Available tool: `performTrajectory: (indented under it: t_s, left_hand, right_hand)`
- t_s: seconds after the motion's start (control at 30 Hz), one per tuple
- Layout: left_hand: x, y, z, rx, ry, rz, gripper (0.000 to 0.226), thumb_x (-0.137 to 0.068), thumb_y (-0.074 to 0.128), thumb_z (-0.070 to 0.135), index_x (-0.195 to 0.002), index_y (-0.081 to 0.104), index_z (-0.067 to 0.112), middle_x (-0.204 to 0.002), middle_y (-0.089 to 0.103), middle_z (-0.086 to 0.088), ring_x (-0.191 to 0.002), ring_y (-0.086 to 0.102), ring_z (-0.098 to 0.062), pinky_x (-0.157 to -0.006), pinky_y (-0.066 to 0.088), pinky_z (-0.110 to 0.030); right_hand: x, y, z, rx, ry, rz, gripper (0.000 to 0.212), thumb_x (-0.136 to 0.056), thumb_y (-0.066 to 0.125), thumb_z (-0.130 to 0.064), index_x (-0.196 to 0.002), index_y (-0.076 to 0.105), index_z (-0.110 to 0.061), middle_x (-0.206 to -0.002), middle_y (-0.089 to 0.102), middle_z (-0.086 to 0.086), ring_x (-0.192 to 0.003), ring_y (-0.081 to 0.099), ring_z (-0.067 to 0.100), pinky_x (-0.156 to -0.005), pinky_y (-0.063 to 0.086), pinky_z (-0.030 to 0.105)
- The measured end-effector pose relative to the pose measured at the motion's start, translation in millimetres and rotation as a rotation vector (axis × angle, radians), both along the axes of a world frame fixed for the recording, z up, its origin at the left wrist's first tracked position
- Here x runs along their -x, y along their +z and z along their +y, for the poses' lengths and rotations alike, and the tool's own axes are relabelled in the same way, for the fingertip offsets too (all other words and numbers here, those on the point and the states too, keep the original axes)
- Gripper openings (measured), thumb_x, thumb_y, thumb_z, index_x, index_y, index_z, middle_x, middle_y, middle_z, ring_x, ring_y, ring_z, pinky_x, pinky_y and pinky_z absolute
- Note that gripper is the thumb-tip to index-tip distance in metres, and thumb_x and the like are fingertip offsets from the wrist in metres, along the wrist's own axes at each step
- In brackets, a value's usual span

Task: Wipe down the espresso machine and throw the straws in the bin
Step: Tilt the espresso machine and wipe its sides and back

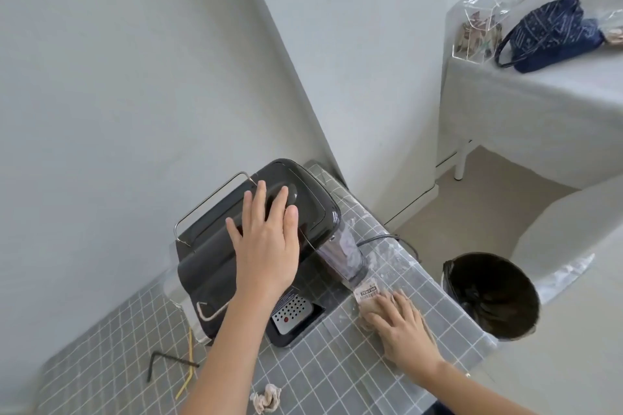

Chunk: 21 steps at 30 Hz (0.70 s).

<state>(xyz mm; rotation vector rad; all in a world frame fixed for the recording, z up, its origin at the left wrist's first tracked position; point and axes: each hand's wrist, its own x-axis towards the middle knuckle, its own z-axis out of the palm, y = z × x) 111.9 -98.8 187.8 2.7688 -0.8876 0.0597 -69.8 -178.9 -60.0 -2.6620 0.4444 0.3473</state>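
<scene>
Grey grid-patterned counter (337,367) against a pale wall carries the black espresso machine (256,246). Left hand (266,246) lies flat on the machine's top, fingers spread, gripping nothing. Right hand (401,327) presses palm-down on a beige cloth (367,300) on the counter just right of the machine's base, fingers extended over it rather than clenched; whether any fold is pinched underneath cannot be told. Black straw (165,364) and yellow straw (188,364) lie on the counter near the left edge, well apart from both hands. Crumpled tissue (266,397) sits at the front. Black-lined bin (492,293) stands on the floor just beyond the counter's right edge.
</scene>
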Motion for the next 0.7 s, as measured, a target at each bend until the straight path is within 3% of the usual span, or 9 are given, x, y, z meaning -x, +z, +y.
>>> performTrajectory:
  t_s: [0.07, 0.17, 0.23, 0.33, 0.4, 0.47, 0.57, 0.63, 0.7]
  left_hand:
    - [1, -1, -1, -0.041, -0.028, -0.023, 0.054, -0.096, 0.008, 0.05, -0.145, 0.028, 0.037, -0.16, 0.012, 0.006, -0.148, 0.002, -0.016, -0.115, 0.003, -0.057]
    - [1, -2, -2, -0.128, -0.095, -0.058, 0.052, -0.096, 0.012, 0.05, -0.145, 0.025, 0.038, -0.16, 0.013, 0.006, -0.148, 0.004, -0.018, -0.114, 0.002, -0.058]
    - [-1, -1, 0, -0.159, -0.096, -0.044, 0.055, -0.095, 0.013, 0.055, -0.146, 0.021, 0.039, -0.16, 0.009, 0.005, -0.148, 0.002, -0.018, -0.114, 0.001, -0.058]
    - [0, 0, -2, -0.156, -0.075, 0.004, 0.058, -0.092, 0.019, 0.061, -0.146, 0.02, 0.041, -0.16, 0.006, 0.004, -0.148, -0.002, -0.019, -0.113, 0.001, -0.059]
    - [2, 2, -4, -0.143, -0.072, 0.017, 0.059, -0.09, 0.022, 0.061, -0.146, 0.022, 0.042, -0.16, 0.007, 0.004, -0.148, -0.002, -0.019, -0.113, 0.002, -0.059]
    - [4, 2, -6, -0.123, -0.073, 0.024, 0.059, -0.089, 0.024, 0.061, -0.145, 0.024, 0.042, -0.16, 0.009, 0.003, -0.148, -0.001, -0.019, -0.113, 0.003, -0.06]
    - [3, 2, -5, -0.113, -0.07, 0.029, 0.057, -0.089, 0.026, 0.06, -0.144, 0.025, 0.044, -0.16, 0.01, 0.004, -0.148, 0.001, -0.02, -0.113, 0.004, -0.061]
    - [2, 2, -6, -0.109, -0.066, 0.032, 0.055, -0.09, 0.028, 0.06, -0.143, 0.026, 0.045, -0.16, 0.011, 0.004, -0.148, 0.001, -0.02, -0.112, 0.005, -0.062]
    - [1, 0, -7, -0.1, -0.067, 0.032, 0.053, -0.091, 0.029, 0.061, -0.142, 0.027, 0.046, -0.159, 0.012, 0.004, -0.148, 0.002, -0.02, -0.112, 0.005, -0.062]
  right_hand:
    - [-3, -2, -7, -0.056, -0.014, -0.068, 0.057, -0.059, 0.084, -0.019, -0.106, 0.063, -0.041, -0.126, 0.061, 0.0, -0.114, 0.056, 0.043, -0.079, 0.057, 0.054]
    - [-3, 6, -16, -0.246, -0.15, -0.233, 0.047, -0.081, 0.066, -0.009, -0.118, 0.062, -0.039, -0.133, 0.051, -0.004, -0.116, 0.043, 0.03, -0.092, 0.049, 0.044]
    - [-8, 30, -19, -0.527, -0.437, -0.336, 0.039, -0.092, 0.054, -0.009, -0.117, 0.061, -0.039, -0.13, 0.052, -0.006, -0.112, 0.047, 0.02, -0.094, 0.044, 0.034]
    - [-18, 87, -31, -0.885, -0.926, -0.593, 0.031, -0.099, 0.048, -0.018, -0.105, 0.061, -0.045, -0.103, 0.069, -0.005, -0.09, 0.064, 0.013, -0.077, 0.05, 0.027]
    - [-32, 125, -37, -1.072, -0.965, -0.754, 0.035, -0.101, 0.041, -0.015, -0.115, 0.06, -0.041, -0.087, 0.071, -0.003, -0.077, 0.065, 0.011, -0.073, 0.052, 0.025]
    - [-56, 154, -34, -1.221, -0.881, -0.858, 0.042, -0.101, 0.035, -0.013, -0.125, 0.058, -0.039, -0.092, 0.07, 0.0, -0.085, 0.065, 0.009, -0.081, 0.052, 0.023]
    - [-103, 169, -21, -1.077, -0.726, -0.855, 0.042, -0.099, 0.03, -0.03, -0.132, 0.051, -0.046, -0.133, 0.055, -0.018, -0.127, 0.042, 0.002, -0.106, 0.027, 0.022]
    - [-122, 158, -17, -0.942, -0.752, -0.876, 0.041, -0.1, 0.027, -0.037, -0.13, 0.055, -0.043, -0.135, 0.053, -0.025, -0.132, 0.032, -0.007, -0.111, 0.017, 0.021]
    - [-125, 136, -16, -0.962, -0.861, -0.878, 0.039, -0.101, 0.028, -0.035, -0.123, 0.059, -0.045, -0.128, 0.058, -0.027, -0.129, 0.035, -0.014, -0.119, 0.018, 0.035]
